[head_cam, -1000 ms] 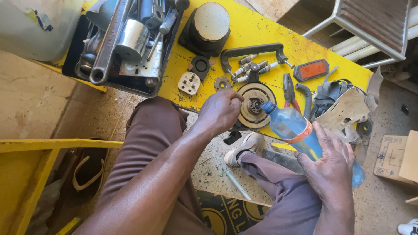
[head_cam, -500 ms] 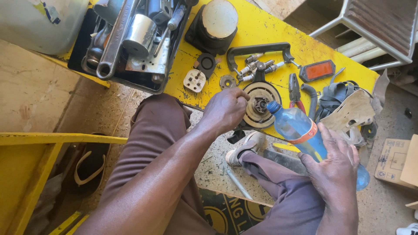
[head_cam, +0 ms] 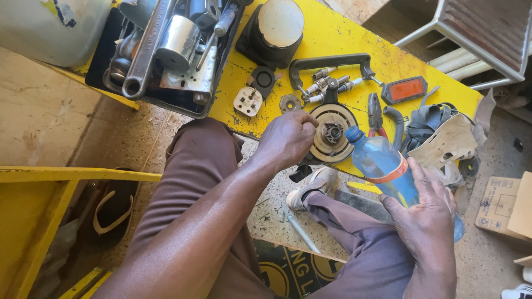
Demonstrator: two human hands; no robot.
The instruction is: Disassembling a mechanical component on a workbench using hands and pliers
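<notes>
Head view: the left hand (head_cam: 285,138) is curling its fingers closed on the edge of a round metal disc part (head_cam: 331,133) lying on the yellow table (head_cam: 332,39). The right hand (head_cam: 429,218) is wrapping around a clear blue plastic bottle (head_cam: 382,166), tilted toward the disc. Red-handled pliers (head_cam: 376,115) are lying just beside.

There's just the one view, worn on the person's head, looking steeply down and close over their lap. The yellow surface (head_cam: 343,33) fills the upper frame, knees the middle, and the floor (head_cam: 39,111) lies at left.
</notes>
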